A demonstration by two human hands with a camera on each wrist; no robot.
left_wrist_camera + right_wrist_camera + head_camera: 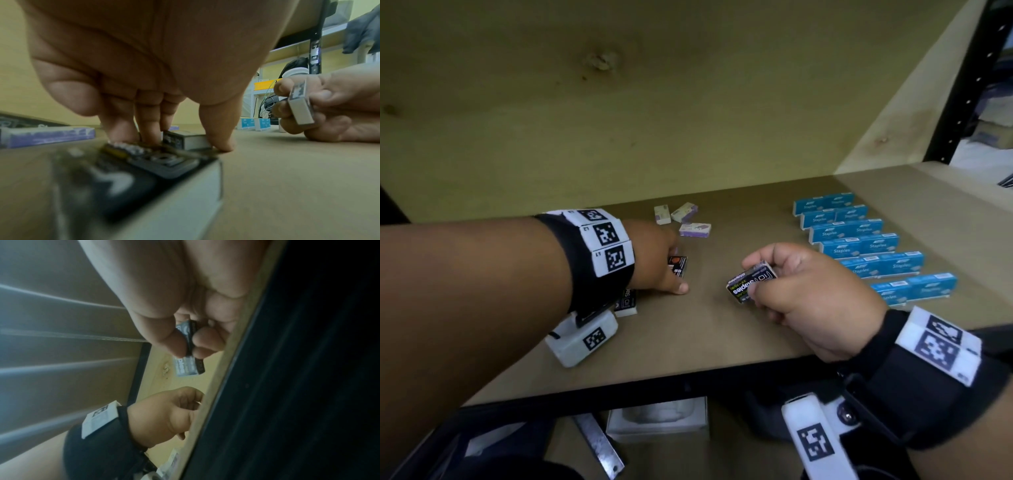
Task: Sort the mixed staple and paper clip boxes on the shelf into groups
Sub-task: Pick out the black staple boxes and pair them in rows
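My left hand [674, 274] reaches down onto the shelf [709, 335] and pinches a small black staple box [678, 264] between fingers and thumb; the left wrist view shows that box [186, 141] lying flat. A second black staple box [625, 302] lies under my left wrist, and it shows blurred up close [133, 178]. My right hand [754, 278] holds another black staple box [751, 281] tilted just above the shelf, pinched by thumb and fingers [188, 344]. Blue staple boxes [859, 240] lie in tidy rows at the right. Three small purple-and-white boxes [683, 219] lie behind my left hand.
A wooden back panel [619, 102] and a side panel [914, 113] close in the shelf. The shelf's dark front edge [688, 380] runs below my hands. A black metal upright [969, 85] stands at the right. A white container [657, 421] sits on the level below.
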